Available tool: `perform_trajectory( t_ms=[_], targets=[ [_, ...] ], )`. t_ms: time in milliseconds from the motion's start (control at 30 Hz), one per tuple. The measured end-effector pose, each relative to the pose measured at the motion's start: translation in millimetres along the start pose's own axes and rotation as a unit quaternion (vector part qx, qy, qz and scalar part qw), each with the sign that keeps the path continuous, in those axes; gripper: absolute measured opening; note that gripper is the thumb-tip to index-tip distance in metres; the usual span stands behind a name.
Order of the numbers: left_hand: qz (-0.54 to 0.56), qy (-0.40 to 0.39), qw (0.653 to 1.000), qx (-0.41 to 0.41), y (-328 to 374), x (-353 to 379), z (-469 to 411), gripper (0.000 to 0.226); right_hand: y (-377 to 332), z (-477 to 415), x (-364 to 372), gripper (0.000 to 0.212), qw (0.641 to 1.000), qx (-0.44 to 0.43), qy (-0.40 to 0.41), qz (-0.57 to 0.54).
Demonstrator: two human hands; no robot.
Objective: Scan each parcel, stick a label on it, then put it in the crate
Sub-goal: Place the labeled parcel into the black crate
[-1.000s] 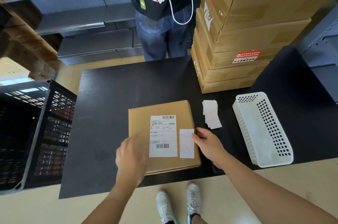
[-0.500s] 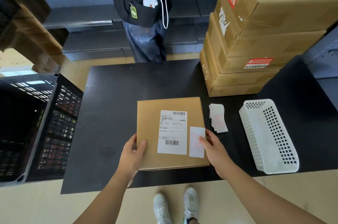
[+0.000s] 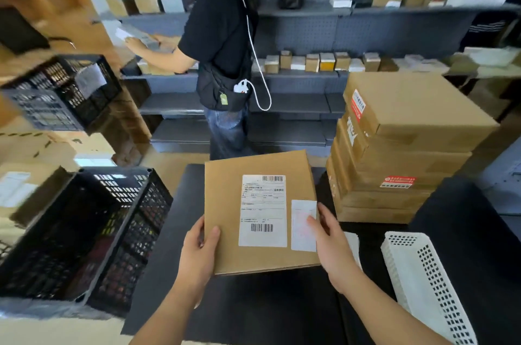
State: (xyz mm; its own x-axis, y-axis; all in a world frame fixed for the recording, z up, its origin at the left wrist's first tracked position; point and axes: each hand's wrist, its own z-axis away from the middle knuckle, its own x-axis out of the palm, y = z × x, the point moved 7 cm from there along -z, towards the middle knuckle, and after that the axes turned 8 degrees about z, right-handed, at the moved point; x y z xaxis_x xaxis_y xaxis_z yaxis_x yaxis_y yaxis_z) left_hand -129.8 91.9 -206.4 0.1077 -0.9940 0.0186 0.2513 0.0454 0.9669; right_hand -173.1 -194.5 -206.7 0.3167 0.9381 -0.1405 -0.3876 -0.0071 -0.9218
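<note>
While we stand at the black table [image 3: 253,311], the biggest thing beside us is the black mesh crate [image 3: 118,232] off its left edge. Its inside is too dark to tell what lies there. On the table's far right rises a stack of cardboard cartons [image 3: 408,153], and nearer us lies a white perforated basket [image 3: 423,288]. We hold the flat cardboard parcel [image 3: 225,203] in front of us, seemingly raised off the table top. Our left hand [image 3: 197,254] grips its near left edge, thumb on top and fingers out of sight beneath. Our right hand [image 3: 331,243] grips the right edge the same way. On the parcel's face sits the white shipping label [image 3: 263,212] with two barcodes. Just beside it is the small label [image 3: 303,225], stuck down, with our right thumb resting on it. We judge the sticking done for this parcel. Whether it was scanned we cannot tell, and no scanner is in view. What is left is to carry it left into the crate.
</note>
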Motion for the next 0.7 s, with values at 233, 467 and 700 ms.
perform_trajectory(
  t_ms=[233, 467, 700],
  targets=[
    [0.067, 0.213, 0.971, 0.081, 64.7, -130.1, 62.1, 0.032, -88.1, 17.5, 133.0, 0.049, 0.972, -0.118, -0.201, 0.026],
    [0.121, 0.401, 0.900, 0.124, 87.0, -289.5, 177.8, 0.031, -127.4, 110.9, 317.9, 0.040, 0.893, -0.180, -0.411, 0.033],
    [0.144, 0.522, 0.822, 0.173, 85.5, -447.9, 273.7, 0.035, -137.0, 239.4, 496.2, 0.044, 0.817, -0.182, -0.547, 0.019]
  ],
)
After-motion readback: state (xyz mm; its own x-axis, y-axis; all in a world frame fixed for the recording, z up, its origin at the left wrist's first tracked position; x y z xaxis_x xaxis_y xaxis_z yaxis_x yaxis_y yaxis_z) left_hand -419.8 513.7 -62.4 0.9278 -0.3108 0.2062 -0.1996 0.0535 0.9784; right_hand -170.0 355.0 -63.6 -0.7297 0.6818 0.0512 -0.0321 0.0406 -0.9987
